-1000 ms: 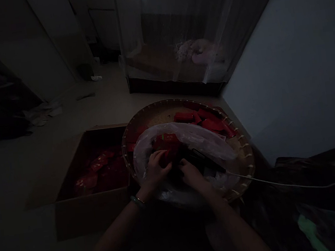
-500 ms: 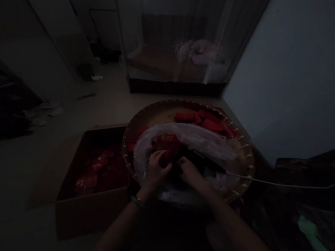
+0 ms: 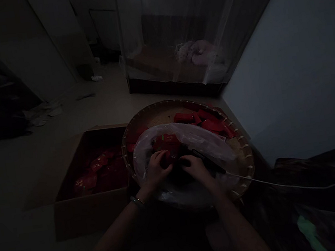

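Note:
The scene is very dim. My left hand [image 3: 158, 170] has its fingers bent around the near edge of a red packet [image 3: 166, 141] with gold print and a green mark. Just to the right, my right hand [image 3: 196, 168] is closed, its fingertips curled over dark contents; what they pinch is lost in shadow. Both hands are over an opened clear plastic bag [image 3: 216, 146] whose inside looks black. A long black tool [image 3: 212, 165] with a white cord lies in the bag by my right hand. Under it all is a round woven bamboo tray [image 3: 158, 116].
Flat red packets [image 3: 212, 124] lie at the tray's far right. Left of the tray stands an open cardboard box [image 3: 95, 211] with more red packets. The white cord [image 3: 286, 186] runs off to the right. A netted bed [image 3: 163, 68] is behind, a pale wall [image 3: 295, 63] to the right.
My right hand has shifted slightly right and up, and its fingers reach further forward over the dark contents. The left hand stays nearly in place at the red packet.

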A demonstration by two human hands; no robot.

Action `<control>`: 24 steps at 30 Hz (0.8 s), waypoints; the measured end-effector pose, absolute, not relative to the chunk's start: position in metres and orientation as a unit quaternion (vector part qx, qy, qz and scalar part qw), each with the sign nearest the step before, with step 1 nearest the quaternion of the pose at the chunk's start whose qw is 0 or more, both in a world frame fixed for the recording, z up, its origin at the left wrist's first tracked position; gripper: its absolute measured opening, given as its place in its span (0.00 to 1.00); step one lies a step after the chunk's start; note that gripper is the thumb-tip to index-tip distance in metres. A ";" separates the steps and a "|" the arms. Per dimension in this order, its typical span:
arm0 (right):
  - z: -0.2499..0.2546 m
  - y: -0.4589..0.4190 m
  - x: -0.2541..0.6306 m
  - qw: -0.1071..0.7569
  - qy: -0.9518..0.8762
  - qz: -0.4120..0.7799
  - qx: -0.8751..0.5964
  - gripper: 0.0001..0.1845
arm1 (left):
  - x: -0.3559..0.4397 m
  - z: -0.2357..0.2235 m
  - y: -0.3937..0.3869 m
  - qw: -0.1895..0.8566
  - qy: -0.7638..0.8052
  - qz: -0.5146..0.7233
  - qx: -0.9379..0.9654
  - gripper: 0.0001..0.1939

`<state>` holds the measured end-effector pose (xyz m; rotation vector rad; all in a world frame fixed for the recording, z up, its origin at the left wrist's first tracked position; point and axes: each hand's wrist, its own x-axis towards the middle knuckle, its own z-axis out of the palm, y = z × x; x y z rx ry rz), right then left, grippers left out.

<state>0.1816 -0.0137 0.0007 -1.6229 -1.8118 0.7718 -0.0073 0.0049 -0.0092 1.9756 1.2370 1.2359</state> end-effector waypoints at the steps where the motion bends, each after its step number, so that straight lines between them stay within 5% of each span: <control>1: 0.001 -0.014 0.186 0.327 -0.660 0.306 -0.603 0.15 | -0.007 -0.010 0.005 0.248 0.452 0.453 0.728 0.24; 8: 0.006 -0.017 0.204 0.446 -0.504 0.440 -0.595 0.23 | -0.006 -0.011 0.004 0.254 0.441 0.436 0.742 0.25; 14: 0.037 -0.020 0.209 0.421 -0.514 0.483 -0.570 0.21 | -0.005 -0.011 0.004 0.263 0.421 0.405 0.768 0.26; 24: 0.072 -0.010 0.181 0.302 -0.689 0.353 -0.556 0.18 | -0.005 -0.013 0.004 0.284 0.399 0.391 0.779 0.27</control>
